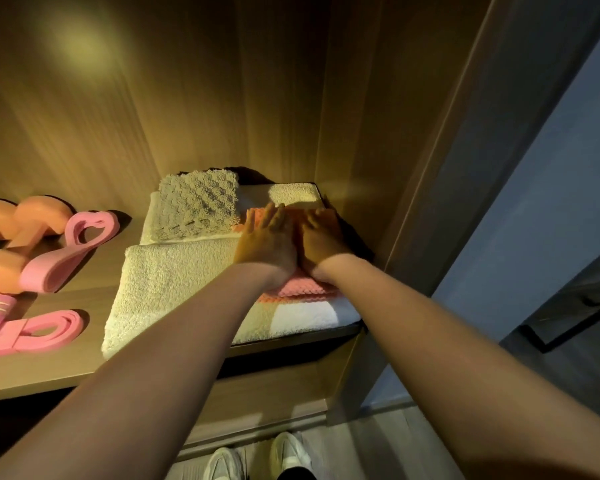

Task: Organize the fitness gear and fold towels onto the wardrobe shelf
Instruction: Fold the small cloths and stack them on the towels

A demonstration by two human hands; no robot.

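Pink towel (302, 289) lay beneath left hand (267, 237) and right hand (321, 239), both flat, fingers straight, close against the wardrobe side wall (378, 133).

I see two white sneakers (290, 449) below on a pale floor (378, 445), and a grey panel (534, 220) standing at right

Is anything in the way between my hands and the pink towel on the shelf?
Nothing visible. The left hand and right hand press flat on the pink towel, which lies on the white towels at the right end of the wardrobe shelf.
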